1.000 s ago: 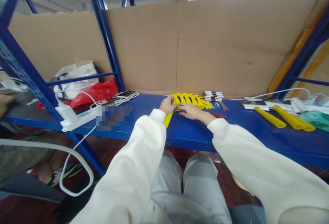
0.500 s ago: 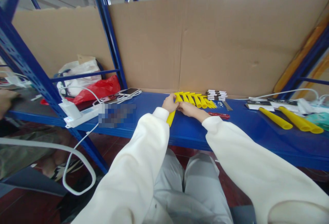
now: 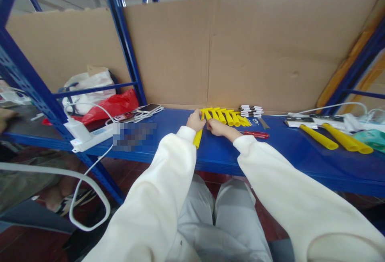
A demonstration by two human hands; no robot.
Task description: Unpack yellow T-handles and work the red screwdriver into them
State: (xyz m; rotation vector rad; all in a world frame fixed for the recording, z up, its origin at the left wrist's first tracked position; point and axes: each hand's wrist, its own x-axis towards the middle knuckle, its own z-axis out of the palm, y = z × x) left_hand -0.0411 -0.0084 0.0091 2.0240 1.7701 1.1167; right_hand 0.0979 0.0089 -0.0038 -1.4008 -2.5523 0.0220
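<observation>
My left hand (image 3: 195,121) is closed around a yellow tapered tube (image 3: 197,139), whose wide end points toward me. Close beside it on the right is my right hand (image 3: 215,127), its fingers curled together and a small gap between it and the left. What those fingers pinch, if anything, is too small to make out. Behind the hands, a row of similar yellow tubes (image 3: 228,118) lies slanted on the blue shelf (image 3: 177,123). A red-handled tool (image 3: 256,134) rests just right of my right hand, partly covered by it.
A stack of white and dark packets (image 3: 251,110) and a grey flat strip (image 3: 264,123) lie behind the tool. More yellow tubes (image 3: 339,137) are at the right. Leftward are a power strip (image 3: 93,138), a phone (image 3: 149,108) and a red bag (image 3: 120,103). Cardboard (image 3: 255,53) stands behind.
My right hand has drawn slightly away from my left, opening a small gap between them. The left still grips the yellow tube. The view has shifted a little.
</observation>
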